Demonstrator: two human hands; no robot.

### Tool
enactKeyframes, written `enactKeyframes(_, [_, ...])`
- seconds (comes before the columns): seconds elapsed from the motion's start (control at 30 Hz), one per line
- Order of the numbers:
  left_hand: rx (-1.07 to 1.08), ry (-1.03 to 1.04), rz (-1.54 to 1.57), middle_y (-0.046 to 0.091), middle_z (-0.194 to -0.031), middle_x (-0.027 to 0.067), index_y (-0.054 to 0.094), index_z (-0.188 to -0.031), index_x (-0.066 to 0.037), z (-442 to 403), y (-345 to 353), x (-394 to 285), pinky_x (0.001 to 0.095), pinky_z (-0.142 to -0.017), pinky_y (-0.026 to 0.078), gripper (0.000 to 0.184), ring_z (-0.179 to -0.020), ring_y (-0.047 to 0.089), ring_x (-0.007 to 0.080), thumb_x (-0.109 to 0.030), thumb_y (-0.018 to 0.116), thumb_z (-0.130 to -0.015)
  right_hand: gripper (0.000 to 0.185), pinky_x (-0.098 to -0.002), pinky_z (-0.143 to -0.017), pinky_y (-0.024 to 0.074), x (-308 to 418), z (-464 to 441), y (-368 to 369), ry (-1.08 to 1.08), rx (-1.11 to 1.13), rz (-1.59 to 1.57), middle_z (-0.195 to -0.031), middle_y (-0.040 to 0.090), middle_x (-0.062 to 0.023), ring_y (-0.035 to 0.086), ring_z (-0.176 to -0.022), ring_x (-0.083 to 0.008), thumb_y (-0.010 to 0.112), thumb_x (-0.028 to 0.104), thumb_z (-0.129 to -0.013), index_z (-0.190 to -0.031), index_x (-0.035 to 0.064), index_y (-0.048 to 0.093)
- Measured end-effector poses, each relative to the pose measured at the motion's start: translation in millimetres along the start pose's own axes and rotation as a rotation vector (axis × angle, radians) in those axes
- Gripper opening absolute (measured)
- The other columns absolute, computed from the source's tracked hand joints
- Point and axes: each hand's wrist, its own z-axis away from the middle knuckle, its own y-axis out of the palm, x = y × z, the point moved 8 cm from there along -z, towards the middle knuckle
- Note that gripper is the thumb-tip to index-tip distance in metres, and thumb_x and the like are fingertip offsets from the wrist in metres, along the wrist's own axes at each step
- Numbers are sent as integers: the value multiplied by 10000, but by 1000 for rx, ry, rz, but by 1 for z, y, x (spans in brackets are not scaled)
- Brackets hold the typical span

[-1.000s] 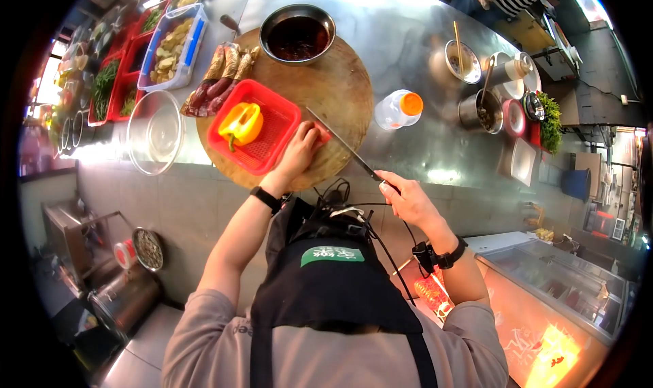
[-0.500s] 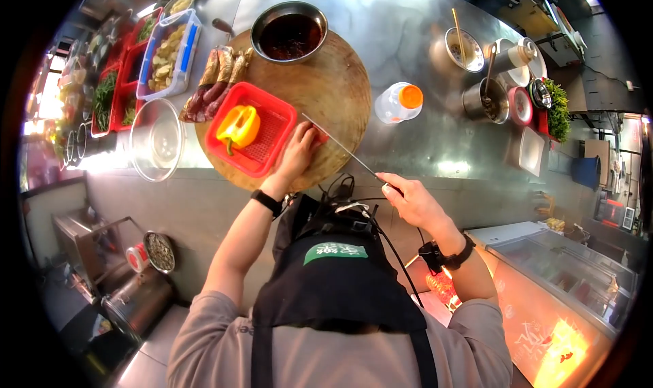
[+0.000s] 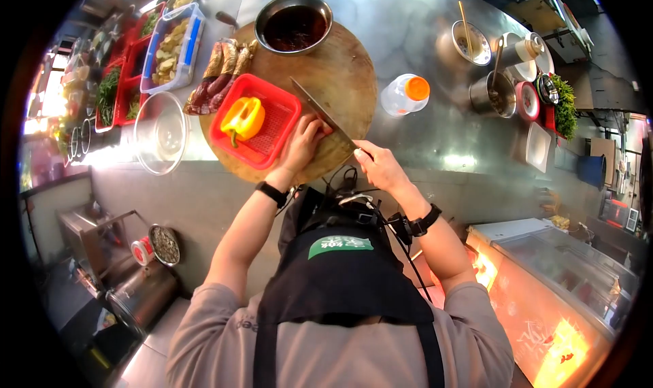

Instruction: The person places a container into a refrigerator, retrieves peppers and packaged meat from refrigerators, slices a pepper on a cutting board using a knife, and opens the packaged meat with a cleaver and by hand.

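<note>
My right hand (image 3: 383,166) is closed round the handle of a kitchen knife (image 3: 320,110), whose broad blade slants up and left over the round wooden chopping board (image 3: 354,68). Beside the blade, my left hand (image 3: 303,144) has its fingers curled down on a red piece of food (image 3: 327,128), mostly hidden by the fingers and the knife. Left of that hand a red plastic basket (image 3: 284,102) rests on the board, with a cut yellow bell pepper (image 3: 243,119) in it. A metal bowl of dark liquid (image 3: 294,26) stands at the board's far edge.
Dark red sausages (image 3: 219,82) lie left of the board, near a clear bowl (image 3: 160,133) and a tub of sliced food (image 3: 170,51). An orange-capped bottle (image 3: 406,94) stands to the right. Farther right are a metal pot (image 3: 492,93) and a patterned bowl (image 3: 471,43).
My right hand has moved left and up, closer to my left hand. The knife blade has turned steeper, and more of its broad side shows. My left hand stays at the red piece.
</note>
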Motion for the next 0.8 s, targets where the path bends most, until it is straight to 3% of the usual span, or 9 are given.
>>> enactKeyframes(0.03, [-7,-22,82,563,-1120,134,599,-1074,-19,1,4,7,353,-860,513,314,-996,577,286,118,629,-793,360,-359,-715,511,-4,-2,-1,93,51,-24,-868,674,-208,667,-753,-300,553,233,-981,-1253,-1,588])
enactKeyframes(0.07, [-14,-50,166,567,-1109,134,594,-1064,-24,3,8,15,355,-851,512,304,-988,582,289,109,639,-795,358,-329,-645,495,-4,-1,-6,-73,-52,-1,-743,625,-143,605,-645,-194,551,233,-987,-1260,5,588])
enactKeyframes(0.17, [-43,18,38,572,-1090,142,595,-1058,-37,-5,-9,-8,372,-826,510,294,-987,590,313,89,655,-800,360,-330,-647,493,7,23,-18,34,-31,-77,-737,622,-141,600,-648,-191,548,227,-989,-1273,8,581])
enactKeyframes(0.33, [-78,-34,54,572,-1090,148,606,-1040,-52,1,-5,0,400,-805,509,259,-996,589,341,42,680,-811,357,-361,-703,502,23,48,-29,39,39,54,-854,676,-190,632,-697,-302,540,210,-987,-1281,10,572])
enactKeyframes(0.5, [-53,-29,-47,572,-1092,142,621,-1021,-61,-2,-9,-5,401,-818,505,228,-1000,582,343,20,687,-819,355,-398,-779,501,34,60,-31,14,27,124,-950,667,-253,656,-897,-413,544,212,-984,-1269,3,572])
enactKeyframes(0.63, [-34,-42,2,577,-1115,129,630,-1042,-58,0,-5,1,406,-832,503,219,-1017,586,344,-35,692,-833,354,-407,-797,500,26,67,-26,117,51,92,-962,662,-264,651,-929,-422,543,212,-985,-1260,-7,574])
enactKeyframes(0.67, [-19,-43,6,577,-1139,120,628,-1067,-53,0,-3,3,416,-831,507,237,-1015,595,349,-95,703,-846,364,-346,-660,470,21,67,-24,50,30,98,-800,595,-145,574,-716,-262,534,218,-998,-1302,21,562])
enactKeyframes(0.73, [-15,-37,-7,578,-1141,125,628,-1070,-46,-1,-3,2,416,-833,507,242,-1019,594,350,-91,701,-844,378,-285,-522,439,22,70,-23,-15,9,102,-638,528,-26,496,-502,-102,525,225,-1011,-1345,49,551])
enactKeyframes(0.8, [-13,-31,-20,578,-1143,129,627,-1074,-39,0,-1,2,416,-835,506,247,-1023,592,350,-86,699,-843,378,-297,-532,439,21,72,-24,-14,13,116,-637,530,-43,498,-506,-114,524,222,-1008,-1342,45,549])
